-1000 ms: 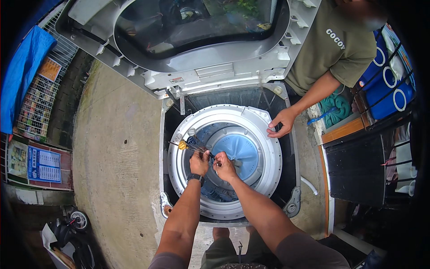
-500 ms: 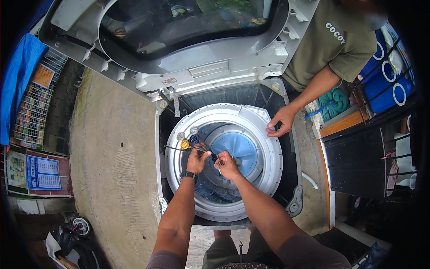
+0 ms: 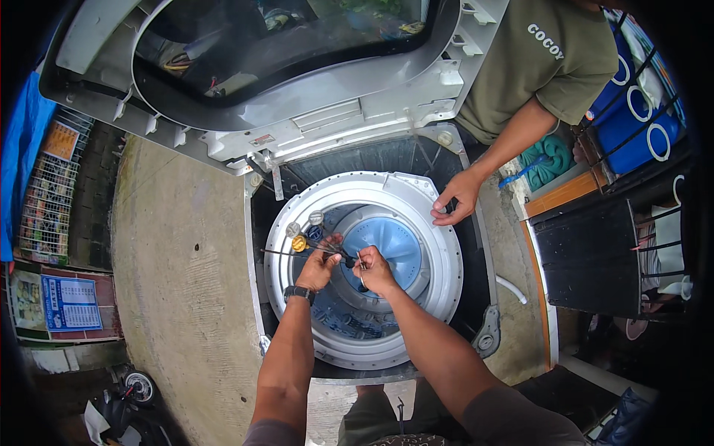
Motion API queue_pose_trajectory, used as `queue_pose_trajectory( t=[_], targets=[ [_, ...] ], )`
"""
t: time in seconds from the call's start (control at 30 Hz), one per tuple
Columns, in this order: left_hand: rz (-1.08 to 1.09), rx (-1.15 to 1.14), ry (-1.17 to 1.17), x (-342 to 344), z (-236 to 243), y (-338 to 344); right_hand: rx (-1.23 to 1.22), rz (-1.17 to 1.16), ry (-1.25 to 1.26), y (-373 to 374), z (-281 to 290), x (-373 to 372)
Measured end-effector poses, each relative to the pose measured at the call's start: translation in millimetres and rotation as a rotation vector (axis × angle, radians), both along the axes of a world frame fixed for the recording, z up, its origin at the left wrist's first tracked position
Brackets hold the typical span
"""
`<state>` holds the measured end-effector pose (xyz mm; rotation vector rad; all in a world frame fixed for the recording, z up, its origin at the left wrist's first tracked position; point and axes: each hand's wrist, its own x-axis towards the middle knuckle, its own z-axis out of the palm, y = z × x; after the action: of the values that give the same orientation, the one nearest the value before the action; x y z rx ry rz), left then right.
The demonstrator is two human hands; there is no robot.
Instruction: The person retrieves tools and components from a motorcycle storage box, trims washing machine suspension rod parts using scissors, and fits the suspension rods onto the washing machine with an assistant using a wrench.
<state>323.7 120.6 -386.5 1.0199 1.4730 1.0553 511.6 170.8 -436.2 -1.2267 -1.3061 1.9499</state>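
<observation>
My left hand [image 3: 320,267], with a dark wristwatch, is closed around a bundle of thin-shafted tools [image 3: 306,236] that look like screwdrivers, their round grey, blue and yellow handle ends pointing up-left. One long thin rod sticks out to the left. Close beside it, my right hand [image 3: 375,271] pinches a thin metal piece by the dark inner ends of the bundle; its exact kind is too small to make out. Both hands are above the open washing machine tub [image 3: 439,297], over the light blue pulsator [image 3: 387,249] at its bottom.
The machine's top cover [image 3: 320,119] stands tilted up behind the tub. At the far right another person's hand [image 3: 460,197] hovers over the tub rim. A white hose [image 3: 512,290] lies right of the machine. Blue containers [image 3: 639,145] stand far right, a motorbike [image 3: 134,405] lower left.
The whole view has shifted slightly, moving the machine a little left. Both my hands keep their hold close together; the other person's hand stays near the rim, its fingers slightly more curled.
</observation>
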Motion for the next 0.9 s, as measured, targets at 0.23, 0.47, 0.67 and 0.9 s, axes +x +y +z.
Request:
queue_pose_trajectory(
  t=[0.23, 0.47, 0.67, 0.9],
  targets=[
    [0.020, 0.028, 0.112, 6, 13, 1, 0.026, 0.036, -0.021, -4, 15, 2],
    [0.173, 0.023, 0.240, 45, 32, -11, 0.089, 0.065, -0.110, -19, 25, 21],
    [0.321, 0.048, 0.357, 63, 47, -24, 0.145, 0.117, -0.177, -27, 33, 27],
    [0.504, -0.018, 0.476, 61, 35, -16, 0.259, 0.176, -0.192, -22, 39, 20]
  ],
)
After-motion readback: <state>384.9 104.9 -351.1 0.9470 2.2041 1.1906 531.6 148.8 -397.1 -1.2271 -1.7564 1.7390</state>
